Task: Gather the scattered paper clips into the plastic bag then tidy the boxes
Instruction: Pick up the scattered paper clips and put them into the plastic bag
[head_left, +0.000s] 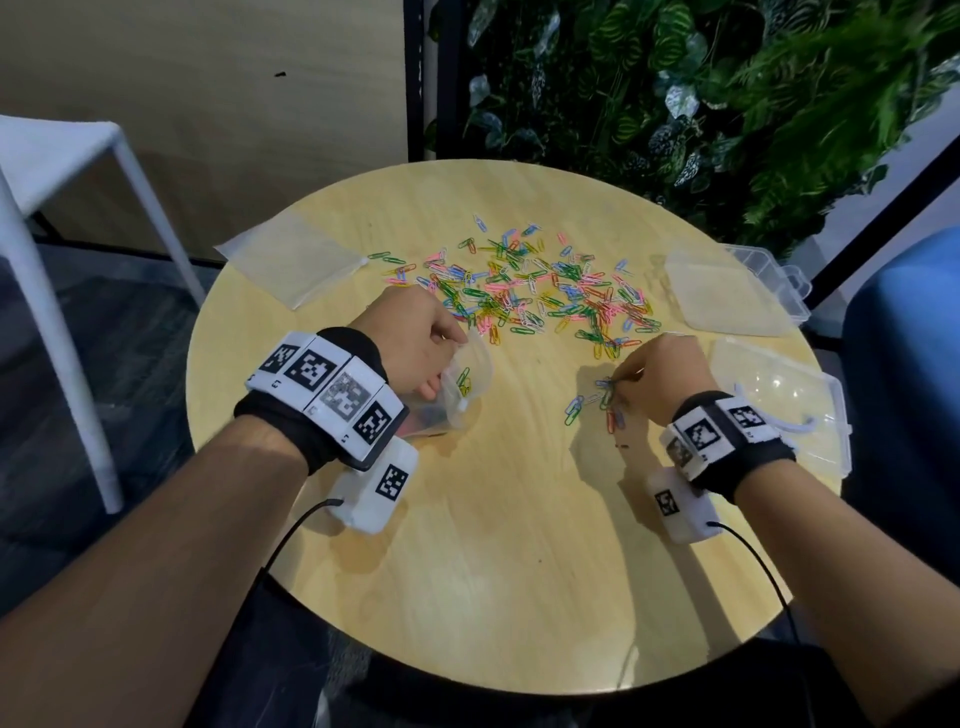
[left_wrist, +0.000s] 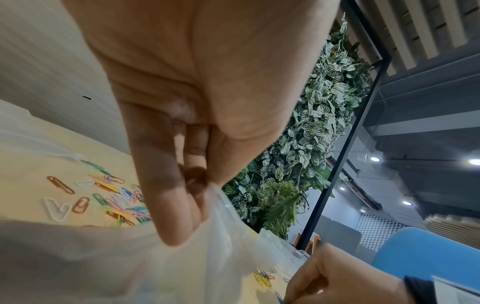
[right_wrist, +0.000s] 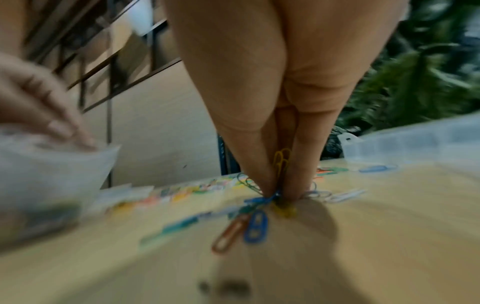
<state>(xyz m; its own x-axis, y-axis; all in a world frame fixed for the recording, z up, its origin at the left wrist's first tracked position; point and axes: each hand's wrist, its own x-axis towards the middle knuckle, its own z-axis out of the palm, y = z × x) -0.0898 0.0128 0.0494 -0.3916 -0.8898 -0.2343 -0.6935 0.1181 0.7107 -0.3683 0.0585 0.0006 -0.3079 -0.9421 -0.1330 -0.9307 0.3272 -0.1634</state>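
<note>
Colourful paper clips lie scattered across the far half of the round wooden table. My left hand pinches the rim of a clear plastic bag, which holds a few clips; the same bag hangs below the fingers in the left wrist view. To the right, my right hand pinches a small bunch of clips against the table, with more clips loose beside its fingertips. Two clear plastic boxes sit at the table's right edge.
A second clear bag lies flat at the far left of the table. A white table leg stands left, a plant wall behind, and a blue chair right.
</note>
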